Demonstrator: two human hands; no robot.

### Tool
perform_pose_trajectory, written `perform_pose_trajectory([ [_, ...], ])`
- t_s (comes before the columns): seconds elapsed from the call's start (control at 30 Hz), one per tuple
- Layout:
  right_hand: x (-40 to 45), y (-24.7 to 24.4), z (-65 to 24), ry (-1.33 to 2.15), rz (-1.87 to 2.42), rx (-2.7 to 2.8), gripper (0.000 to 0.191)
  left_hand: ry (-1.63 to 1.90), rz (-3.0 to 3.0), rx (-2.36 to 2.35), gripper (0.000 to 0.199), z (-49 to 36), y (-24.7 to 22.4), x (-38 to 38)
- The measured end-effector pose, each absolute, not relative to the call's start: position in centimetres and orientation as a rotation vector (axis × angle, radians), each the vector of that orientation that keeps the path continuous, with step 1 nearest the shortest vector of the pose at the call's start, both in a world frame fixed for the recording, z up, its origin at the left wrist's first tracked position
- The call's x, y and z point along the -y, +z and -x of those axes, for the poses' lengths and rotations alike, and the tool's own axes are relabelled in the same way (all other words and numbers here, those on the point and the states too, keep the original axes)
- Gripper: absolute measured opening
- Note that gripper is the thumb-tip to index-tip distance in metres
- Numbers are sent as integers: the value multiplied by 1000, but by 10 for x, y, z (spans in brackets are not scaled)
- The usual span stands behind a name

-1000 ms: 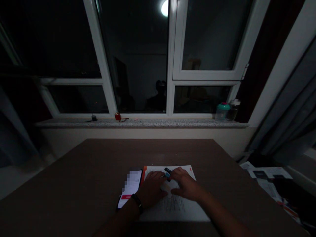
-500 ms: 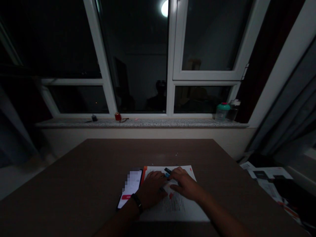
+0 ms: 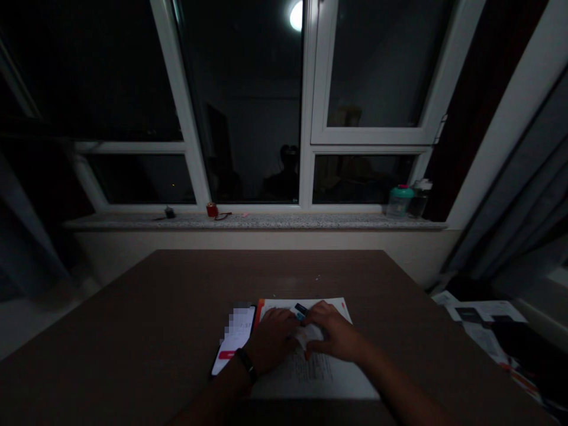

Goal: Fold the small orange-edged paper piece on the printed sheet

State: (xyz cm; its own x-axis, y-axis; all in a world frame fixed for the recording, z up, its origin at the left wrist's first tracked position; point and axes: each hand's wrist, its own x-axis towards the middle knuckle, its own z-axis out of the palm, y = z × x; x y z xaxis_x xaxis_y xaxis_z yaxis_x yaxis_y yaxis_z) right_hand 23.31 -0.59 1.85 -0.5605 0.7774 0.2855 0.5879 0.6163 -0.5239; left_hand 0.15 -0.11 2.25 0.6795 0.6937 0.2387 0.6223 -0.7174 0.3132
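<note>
My left hand (image 3: 276, 332), a dark band at its wrist, lies low over the printed papers (image 3: 326, 381), its fingers stretched to the right. Across from it, my right hand (image 3: 335, 332) curls its thumb and fingers round a crumpled whitish piece (image 3: 309, 335) with an orange-red tip. That piece also reaches my left fingers; what the left thumb does is hidden. A small dark and blue stick-like thing (image 3: 302, 311) shows just beyond the fingertips of both hands. Left of the papers, a phone (image 3: 235, 343) with a lit screen lies by my left forearm.
The brown table (image 3: 177, 296) runs up to the wall under a window. On the stone sill (image 3: 284, 222) stand a red tin (image 3: 212, 209), a small dark bottle (image 3: 169, 212) and a green-lidded cup (image 3: 400, 201). More papers (image 3: 483, 313) lie low at the right.
The whitish piece between my hands now shows more, and its orange-red tip has shifted slightly. My right thumb has moved down a little. My left hand has barely moved.
</note>
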Motion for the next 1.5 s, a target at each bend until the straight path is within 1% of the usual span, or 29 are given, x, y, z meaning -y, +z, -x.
perform_pose_trajectory([
  [0.07, 6, 19, -234, 502, 1058, 2372, 53, 492, -2689, -1074, 34, -2, 23, 2],
  [0.13, 5, 19, -234, 488, 1042, 2380, 52, 489, -2691, -1078, 34, -2, 23, 2],
  [0.23, 4, 18, -235, 467, 1042, 2368, 40, 508, -2694, -1067, 34, -2, 23, 1],
  [0.33, 3, 18, -235, 446, 1029, 2358, 22, 531, -2680, -1067, 27, -2, 23, 1],
  [0.4, 4, 18, -234, 431, 1030, 2348, 16, 525, -2671, -1088, 23, -3, 24, 2],
  [0.6, 4, 17, -232, 414, 1118, 2295, 20, 459, -2701, -1202, 12, -5, 26, 0],
  [0.83, 0, 12, -230, 371, 1161, 2269, 17, 409, -2690, -1288, 16, -7, 27, -5],
  [0.97, -5, 10, -226, 361, 1257, 2217, 20, 384, -2655, -1322, 16, -9, 29, -4],
  [1.03, -7, 10, -224, 336, 1321, 2204, 21, 413, -2639, -1324, 20, -8, 30, -2],
  [1.07, -8, 11, -223, 326, 1344, 2205, 20, 427, -2630, -1324, 27, -8, 30, -1],
  [1.2, -12, 11, -221, 345, 1378, 2205, 21, 463, -2602, -1265, 64, -7, 32, 3],
  [1.27, -14, 9, -221, 360, 1393, 2185, 21, 464, -2612, -1203, 77, -7, 33, 5],
  [1.33, -16, 7, -221, 366, 1390, 2168, 20, 427, -2651, -1179, 79, -6, 31, 6],
  [1.37, -17, 6, -222, 368, 1379, 2163, 20, 398, -2676, -1190, 75, -6, 29, 6],
  [1.47, -19, 2, -222, 371, 1359, 2163, 19, 362, -2750, -1176, 56, -5, 23, 6],
  [1.5, -20, 1, -223, 370, 1360, 2164, 20, 347, -2748, -1171, 55, -5, 23, 6],
])
